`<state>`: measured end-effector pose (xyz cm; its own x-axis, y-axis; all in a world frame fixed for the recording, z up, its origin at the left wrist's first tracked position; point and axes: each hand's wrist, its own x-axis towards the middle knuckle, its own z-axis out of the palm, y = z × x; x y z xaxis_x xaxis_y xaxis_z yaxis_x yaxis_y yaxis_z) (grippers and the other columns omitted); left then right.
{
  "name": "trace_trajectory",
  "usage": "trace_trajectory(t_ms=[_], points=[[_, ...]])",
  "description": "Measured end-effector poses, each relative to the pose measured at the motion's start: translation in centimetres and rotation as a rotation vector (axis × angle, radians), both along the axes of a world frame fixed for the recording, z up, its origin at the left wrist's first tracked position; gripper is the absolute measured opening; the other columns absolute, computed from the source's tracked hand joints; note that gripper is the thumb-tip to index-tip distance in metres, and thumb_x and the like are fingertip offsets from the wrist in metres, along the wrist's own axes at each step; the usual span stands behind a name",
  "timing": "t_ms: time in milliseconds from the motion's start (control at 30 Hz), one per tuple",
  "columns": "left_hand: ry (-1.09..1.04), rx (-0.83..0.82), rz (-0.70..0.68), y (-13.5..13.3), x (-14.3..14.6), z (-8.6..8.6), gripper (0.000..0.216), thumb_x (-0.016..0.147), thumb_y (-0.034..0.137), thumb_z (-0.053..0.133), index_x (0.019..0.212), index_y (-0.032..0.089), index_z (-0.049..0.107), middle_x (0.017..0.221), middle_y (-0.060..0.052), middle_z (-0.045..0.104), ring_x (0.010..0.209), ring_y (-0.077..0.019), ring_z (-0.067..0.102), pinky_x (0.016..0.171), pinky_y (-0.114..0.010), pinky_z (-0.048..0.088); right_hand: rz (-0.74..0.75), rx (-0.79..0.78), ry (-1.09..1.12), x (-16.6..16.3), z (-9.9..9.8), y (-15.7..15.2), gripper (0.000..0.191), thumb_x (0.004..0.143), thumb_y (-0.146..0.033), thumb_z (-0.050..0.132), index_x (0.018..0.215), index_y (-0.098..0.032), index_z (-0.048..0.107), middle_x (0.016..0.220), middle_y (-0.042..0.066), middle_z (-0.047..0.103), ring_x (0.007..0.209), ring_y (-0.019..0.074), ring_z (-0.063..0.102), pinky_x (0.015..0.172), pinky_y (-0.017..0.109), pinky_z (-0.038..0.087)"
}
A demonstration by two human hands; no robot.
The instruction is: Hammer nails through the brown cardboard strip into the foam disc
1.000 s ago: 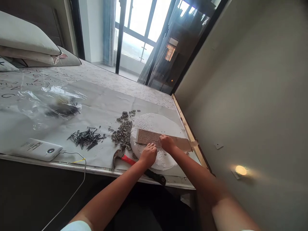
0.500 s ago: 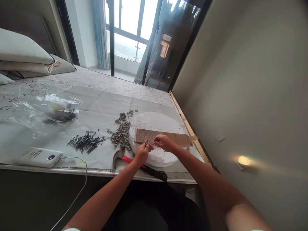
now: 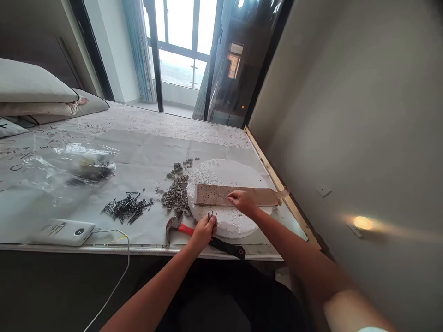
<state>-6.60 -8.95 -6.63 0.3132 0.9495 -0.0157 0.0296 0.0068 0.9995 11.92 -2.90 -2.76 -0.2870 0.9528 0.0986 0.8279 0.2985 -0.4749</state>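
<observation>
My left hand [image 3: 204,230] is closed around a few nails [image 3: 211,215], whose ends stick up above the fingers. Over a brown strip dotted with small holes [image 3: 211,194], my right hand [image 3: 241,202] is pinched at the fingertips, apparently on a nail too small to see clearly. The strip lies across a round white foam slab [image 3: 221,170]. Just below the left hand, partly covered by it, is a claw hammer [image 3: 185,228] with a red and black handle. A pile of nails [image 3: 127,207] lies to the left.
Grey stone chips [image 3: 176,191] are heaped against the foam's left side. A clear plastic bag [image 3: 83,170] and a white power bank [image 3: 67,232] with a cable [image 3: 128,263] lie at the left. A wooden edge [image 3: 277,175] runs along the right by the wall.
My right hand has moved away from the left one, over onto the holed strip. My left hand has dropped slightly, still gripping nails. The view has shifted a little.
</observation>
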Motion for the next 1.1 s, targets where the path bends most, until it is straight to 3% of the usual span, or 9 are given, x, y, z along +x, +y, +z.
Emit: trace_trajectory(t_ms=[67,133,200,300,500,700,1100], points=[[0.249,0.257,0.085,0.3,0.0,0.1,0.033,0.087,0.039,0.036,0.066,0.018,0.050,0.064,-0.004,0.056,0.064,-0.0165,0.055,0.064,-0.033,0.045,-0.064,0.063,-0.113,0.6,-0.3,1.2,0.029,0.087,-0.016,0.042,0.096,-0.011,0.069,0.101,0.014,0.067,0.091,0.0197,0.062,0.079,0.030,0.047],[0.439,0.514,0.104,0.8,0.3,0.2,0.025,0.087,0.029,0.037,0.078,0.018,0.057,0.089,-0.009,0.065,0.092,-0.0221,0.059,0.085,-0.041,0.044,-0.066,0.078,-0.237,0.7,-0.8,2.1,0.026,0.084,-0.012,0.045,0.086,-0.012,0.071,0.096,0.014,0.068,0.088,0.0203,0.063,0.078,0.029,0.046],[0.553,0.702,0.065,1.6,0.8,0.1,0.019,0.085,0.020,0.040,0.086,0.017,0.058,0.111,-0.011,0.063,0.115,-0.0241,0.051,0.099,-0.045,0.036,-0.035,0.081,-0.356,0.2,-1.2,2.6,0.025,0.082,-0.011,0.047,0.078,-0.011,0.072,0.088,0.014,0.068,0.084,0.0205,0.063,0.074,0.028,0.045],[0.675,0.835,0.007,3.0,1.7,-0.8,0.016,0.082,0.012,0.042,0.084,0.016,0.058,0.123,-0.013,0.058,0.126,-0.0245,0.042,0.106,-0.048,0.031,0.027,0.102,-0.502,-0.5,-1.6,2.9,0.024,0.081,-0.009,0.047,0.078,-0.010,0.071,0.087,0.015,0.067,0.084,0.0215,0.063,0.071,0.028,0.045],[0.784,0.846,-0.022,4.4,2.7,-3.0,0.018,0.082,0.009,0.042,0.088,0.012,0.058,0.121,-0.019,0.058,0.122,-0.0247,0.048,0.104,-0.048,0.036,0.149,0.142,-0.686,-0.9,-1.5,3.1,0.026,0.080,-0.005,0.045,0.087,-0.010,0.069,0.091,0.016,0.067,0.084,0.0237,0.063,0.068,0.030,0.045],[0.787,0.829,-0.014,4.6,2.7,-3.2,0.021,0.079,0.006,0.042,0.089,0.011,0.060,0.118,-0.020,0.060,0.118,-0.0254,0.051,0.103,-0.049,0.036,0.245,0.156,-0.744,-1.0,-0.9,3.1,0.026,0.078,-0.002,0.047,0.091,-0.009,0.067,0.093,0.017,0.066,0.083,0.0232,0.064,0.067,0.030,0.047],[0.788,0.794,0.020,4.6,2.9,-2.8,0.026,0.078,0.005,0.041,0.094,0.011,0.061,0.116,-0.019,0.061,0.114,-0.0240,0.055,0.102,-0.046,0.039,0.063,0.103,-0.547,-1.1,1.2,3.2,0.021,0.083,-0.010,0.047,0.089,-0.008,0.067,0.093,0.018,0.067,0.081,0.0230,0.066,0.068,0.029,0.047]])
